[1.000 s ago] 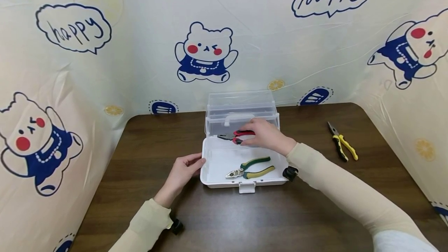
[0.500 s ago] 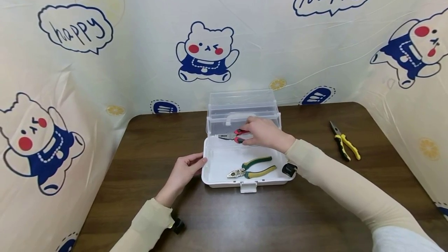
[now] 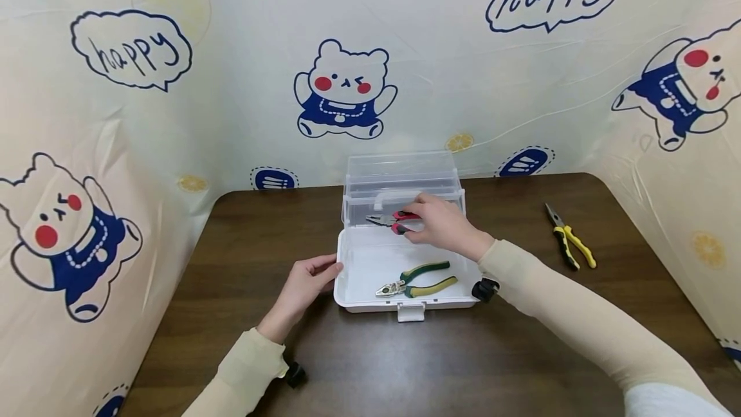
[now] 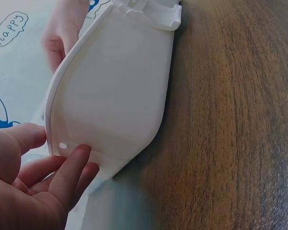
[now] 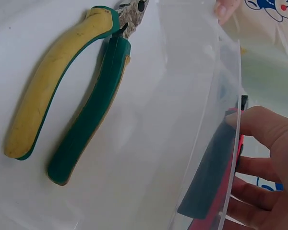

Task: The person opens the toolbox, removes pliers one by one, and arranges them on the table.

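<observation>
My right hand grips the handles of red-and-black pliers above the back edge of the white toolbox. Their metal jaws point left, in front of the raised clear lid. In the right wrist view, a pliers handle shows through clear plastic beside the fingers. My left hand holds the box's left rim, thumb on the edge and fingers against the outer wall, as the left wrist view shows. Green-and-yellow pliers lie on the toolbox floor, jaws to the left.
Yellow-and-black long-nose pliers lie on the brown wooden table to the right of the box. The clear lid stands up at the back, near the printed curtain. A white latch hangs at the box front.
The red-and-black pliers have risen slightly with my right hand, and their jaws now sit a little higher against the lid. My left hand stays on the rim.
</observation>
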Demonstrator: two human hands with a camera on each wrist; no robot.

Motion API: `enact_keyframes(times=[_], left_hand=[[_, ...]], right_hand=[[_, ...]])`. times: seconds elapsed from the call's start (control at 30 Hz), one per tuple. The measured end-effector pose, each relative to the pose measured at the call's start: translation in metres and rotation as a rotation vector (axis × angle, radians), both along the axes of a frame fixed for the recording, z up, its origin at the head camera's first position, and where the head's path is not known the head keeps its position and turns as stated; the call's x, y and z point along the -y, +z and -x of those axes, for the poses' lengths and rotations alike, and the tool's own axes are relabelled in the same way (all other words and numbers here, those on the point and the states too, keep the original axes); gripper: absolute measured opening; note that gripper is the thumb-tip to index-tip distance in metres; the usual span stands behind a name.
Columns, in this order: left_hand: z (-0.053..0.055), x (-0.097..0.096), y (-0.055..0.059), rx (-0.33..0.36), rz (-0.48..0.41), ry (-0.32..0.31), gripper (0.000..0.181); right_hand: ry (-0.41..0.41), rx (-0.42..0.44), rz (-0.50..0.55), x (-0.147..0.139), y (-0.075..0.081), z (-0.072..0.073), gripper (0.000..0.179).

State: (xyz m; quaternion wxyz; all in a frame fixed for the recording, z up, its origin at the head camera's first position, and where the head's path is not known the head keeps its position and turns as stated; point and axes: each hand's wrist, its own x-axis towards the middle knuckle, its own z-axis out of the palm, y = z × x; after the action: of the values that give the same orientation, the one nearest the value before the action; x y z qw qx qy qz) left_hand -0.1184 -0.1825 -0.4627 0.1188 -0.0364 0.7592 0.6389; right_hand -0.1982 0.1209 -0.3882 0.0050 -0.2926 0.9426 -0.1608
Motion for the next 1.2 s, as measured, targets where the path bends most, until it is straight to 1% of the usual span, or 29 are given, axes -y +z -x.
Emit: enact_keyframes(times=[0.2,0.53,0.7,0.87,1.03,1.2], left_hand=[[-0.001,0.0,0.001,-0.002,-0.003,-0.006,0.039],[0.0,0.0,0.001,0.0,-0.002,-0.005,0.04],[-0.001,0.0,0.002,0.001,0.004,0.002,0.04],[-0.001,0.0,0.003,0.006,0.005,-0.001,0.04],[-0.001,0.0,0.004,0.012,0.008,0.006,0.04],[-0.002,-0.001,0.005,0.019,0.017,0.007,0.04]], right_hand=[[-0.015,-0.051,0.096,-0.008,0.005,-0.009,0.049],[-0.087,-0.086,0.2,-0.031,0.014,-0.02,0.048],[-0.139,-0.057,0.235,-0.049,0.017,-0.026,0.05],[-0.194,-0.024,0.268,-0.069,0.016,-0.032,0.051],[-0.261,-0.004,0.285,-0.091,0.013,-0.037,0.052],[-0.34,0.008,0.289,-0.115,0.005,-0.042,0.054]])
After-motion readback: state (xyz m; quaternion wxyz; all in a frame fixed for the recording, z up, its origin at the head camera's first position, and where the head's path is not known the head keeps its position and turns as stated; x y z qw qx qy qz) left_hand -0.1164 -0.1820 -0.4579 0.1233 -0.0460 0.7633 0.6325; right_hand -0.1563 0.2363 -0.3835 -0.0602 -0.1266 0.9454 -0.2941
